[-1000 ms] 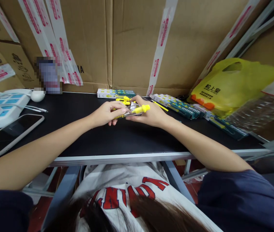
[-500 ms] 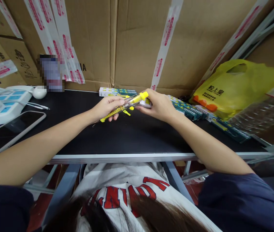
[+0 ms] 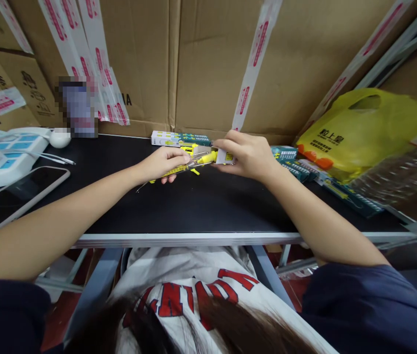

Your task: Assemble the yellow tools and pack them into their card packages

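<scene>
A slim yellow-and-clear tool (image 3: 205, 158) lies in my left hand (image 3: 164, 164), which is closed round its lower part. The tool slants up to the right, and a thin dark tip or wire pokes out at its lower left. My right hand (image 3: 247, 155) grips a small white box (image 3: 224, 157) with a yellow printed mark, partly hidden by the fingers. The tool's right end meets the open-looking end of this box; I cannot tell how far inside it is. Small yellow parts (image 3: 195, 171) show just behind and below the tool.
Behind the hands lies a white-and-green printed box (image 3: 179, 138). More such boxes (image 3: 285, 153) are at right, beside a yellow plastic bag (image 3: 363, 132) and clear plastic packaging (image 3: 388, 172). At left are a phone (image 3: 20, 196) and a power strip (image 3: 16, 147). Cardboard (image 3: 208, 64) backs the table.
The tool's yellow right end, which stuck out in front of the white box, is now lined up against the box's end. My right hand has shifted slightly right and turned.
</scene>
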